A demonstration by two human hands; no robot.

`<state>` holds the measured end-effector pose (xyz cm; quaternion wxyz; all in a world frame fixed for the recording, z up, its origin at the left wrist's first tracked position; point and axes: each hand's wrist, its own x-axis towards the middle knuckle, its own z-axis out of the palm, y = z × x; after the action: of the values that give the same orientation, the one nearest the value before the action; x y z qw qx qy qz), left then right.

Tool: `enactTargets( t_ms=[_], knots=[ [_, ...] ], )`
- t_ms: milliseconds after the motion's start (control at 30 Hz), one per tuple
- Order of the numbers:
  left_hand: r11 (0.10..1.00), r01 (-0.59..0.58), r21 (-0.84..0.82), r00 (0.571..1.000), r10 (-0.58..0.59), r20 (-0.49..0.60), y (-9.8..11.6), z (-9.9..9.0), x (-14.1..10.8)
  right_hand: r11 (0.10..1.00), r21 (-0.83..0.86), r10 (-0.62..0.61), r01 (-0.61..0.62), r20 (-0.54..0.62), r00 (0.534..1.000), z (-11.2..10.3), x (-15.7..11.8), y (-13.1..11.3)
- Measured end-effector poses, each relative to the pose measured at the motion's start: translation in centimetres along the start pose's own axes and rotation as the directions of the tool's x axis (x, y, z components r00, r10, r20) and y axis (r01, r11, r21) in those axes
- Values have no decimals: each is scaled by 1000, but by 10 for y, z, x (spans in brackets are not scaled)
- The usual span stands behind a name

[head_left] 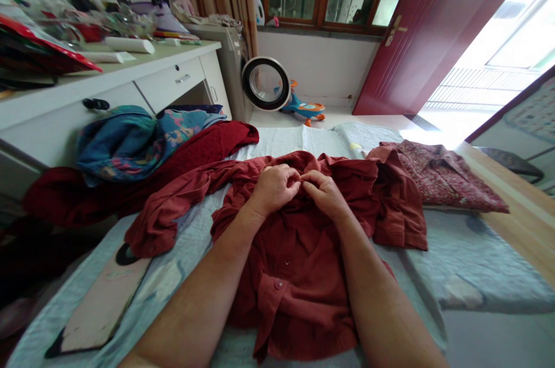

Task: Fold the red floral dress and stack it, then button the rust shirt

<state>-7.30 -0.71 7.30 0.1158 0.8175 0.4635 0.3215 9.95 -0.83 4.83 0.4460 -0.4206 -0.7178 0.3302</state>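
Observation:
A rust-red button-up shirt (303, 275) lies front up before me, its sleeves spread to both sides and its lower front rumpled. My left hand (275, 186) and my right hand (324, 192) meet near the collar, both closed in a pinch on the shirt's front edge. Fingertips almost touch there, and whatever button sits between them is hidden. Below my hands, buttons show along the front placket (278, 285). The left sleeve end (151, 229) rests near a flat pale board (104, 304) with dark corners.
A folded patterned shirt (446, 174) lies at the right. Blue floral cloth (125, 142) and dark red cloth (208, 154) are heaped at the left. A light blue sheet (481, 264) covers the surface. Beyond stand a cluttered white desk (173, 70) and a washing machine with its door (266, 84) open.

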Motion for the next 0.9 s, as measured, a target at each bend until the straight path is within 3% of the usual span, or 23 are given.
enactTargets(
  t_ms=[233, 900],
  knots=[
    [990, 29, -140, 999, -26, 19, -4, -2, 1, 1000, 0, 7, -7, 7, 1000, 1, 0, 1],
    [972, 80, -221, 996, -71, 48, -3, -1, 1, 996, -84, -25, 24, -3, 1000, 3, 0, -1]
  ],
)
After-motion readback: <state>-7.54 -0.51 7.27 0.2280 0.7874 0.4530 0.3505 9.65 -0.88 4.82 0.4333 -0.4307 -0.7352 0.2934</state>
